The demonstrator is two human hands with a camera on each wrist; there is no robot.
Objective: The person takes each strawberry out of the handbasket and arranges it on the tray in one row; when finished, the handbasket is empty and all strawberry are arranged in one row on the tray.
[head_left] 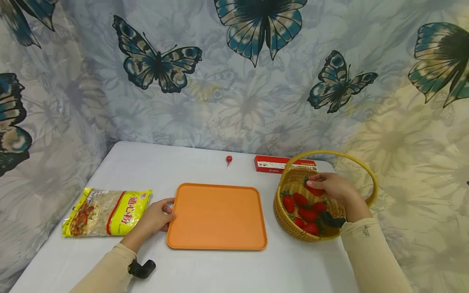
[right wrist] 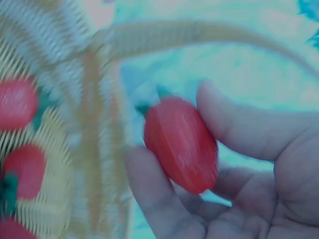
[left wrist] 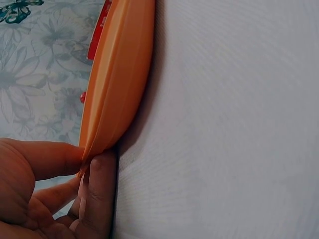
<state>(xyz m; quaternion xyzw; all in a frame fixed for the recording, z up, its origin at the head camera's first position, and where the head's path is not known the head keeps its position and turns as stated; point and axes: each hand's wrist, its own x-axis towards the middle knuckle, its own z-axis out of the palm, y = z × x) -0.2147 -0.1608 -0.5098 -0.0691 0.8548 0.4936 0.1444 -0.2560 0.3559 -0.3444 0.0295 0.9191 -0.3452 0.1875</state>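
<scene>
My left hand point(head_left: 158, 215) pinches the left edge of an orange tray point(head_left: 218, 217), thumb on top and fingers beneath the rim, as the left wrist view shows. Over the wicker basket point(head_left: 286, 221) on the right, my right hand point(head_left: 331, 186) holds a strawberry point(right wrist: 182, 144) between thumb and fingers; it is red with green leaves at one end. Several more strawberries point(head_left: 309, 215) lie inside the basket, below the hand. The basket's tall yellow handle point(head_left: 371, 179) arches behind and to the right of the right wrist.
Left of the tray lies a yellow and clear food packet point(head_left: 126, 213). A red lollipop point(head_left: 229, 159) is at the back of the white table point(head_left: 238, 270). Behind the basket sits a long red box point(head_left: 271, 164), partly covered by its handle. Butterfly-patterned cloth point(head_left: 249, 101) hangs around the table.
</scene>
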